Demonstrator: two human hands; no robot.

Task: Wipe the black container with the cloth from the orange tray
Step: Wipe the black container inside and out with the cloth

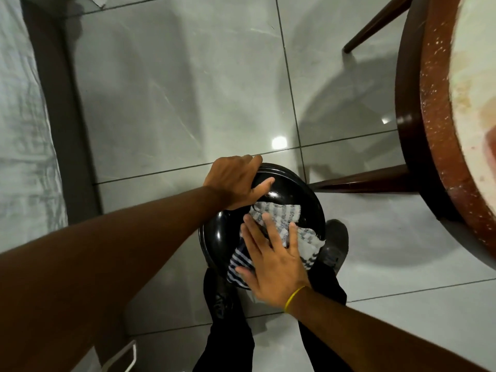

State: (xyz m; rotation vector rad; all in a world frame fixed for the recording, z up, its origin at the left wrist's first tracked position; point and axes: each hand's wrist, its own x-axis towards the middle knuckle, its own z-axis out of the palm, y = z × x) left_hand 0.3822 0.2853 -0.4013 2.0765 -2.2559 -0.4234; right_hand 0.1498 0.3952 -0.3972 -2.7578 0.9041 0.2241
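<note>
A round, glossy black container (292,194) is held up in front of my body, above my feet. My left hand (236,183) grips its upper left rim, thumb lying on the top surface. A white cloth with blue checks and stripes (279,213) lies across the container's top and hangs over its lower edge. My right hand (271,256), with a yellow band at the wrist, presses flat on the cloth, fingers spread. The orange tray is not in view.
A round wooden table (434,130) with a pale top fills the right side, its dark legs reaching over the tiled floor (174,89). A bed with pale sheets (21,130) runs along the left. My dark shoes (334,242) stand below the container.
</note>
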